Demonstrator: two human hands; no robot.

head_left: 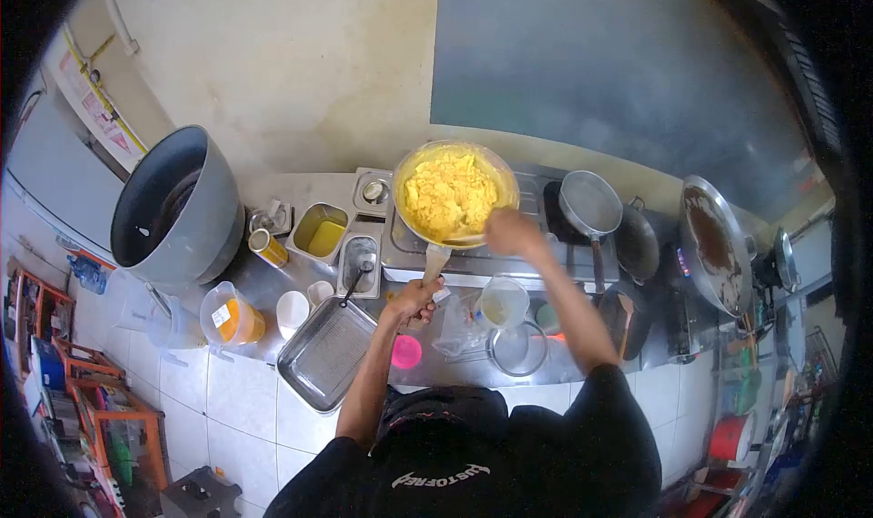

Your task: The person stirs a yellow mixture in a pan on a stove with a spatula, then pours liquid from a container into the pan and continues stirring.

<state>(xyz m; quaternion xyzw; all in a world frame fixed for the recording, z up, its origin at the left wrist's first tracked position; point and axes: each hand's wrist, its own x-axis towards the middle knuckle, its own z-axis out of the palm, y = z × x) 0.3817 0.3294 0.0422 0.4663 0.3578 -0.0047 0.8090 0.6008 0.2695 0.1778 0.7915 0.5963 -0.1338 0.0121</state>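
Note:
A frying pan (403, 225) full of yellow scrambled eggs (450, 191) is over the stove at the centre. My left hand (416, 305) is closed round its handle (436, 261), which points towards me. At the pan's near right edge, my right hand (515, 233) is closed on a pale spatula (466, 241) whose end reaches into the eggs. Motion blurs this hand, and its fingers partly hide the spatula. Below the pan, a clear jug (503, 302) and a round strainer (517, 349) stand on the counter to the right of my left hand.
Left are a large grey pot (171, 211), a metal container of yellow liquid (325, 237), an orange-filled jug (238, 321) and a perforated tray (314, 359). Right are a saucepan (589, 201), a dark wok (637, 243), a wooden spoon (626, 322) and a big pan of brown oil (714, 245).

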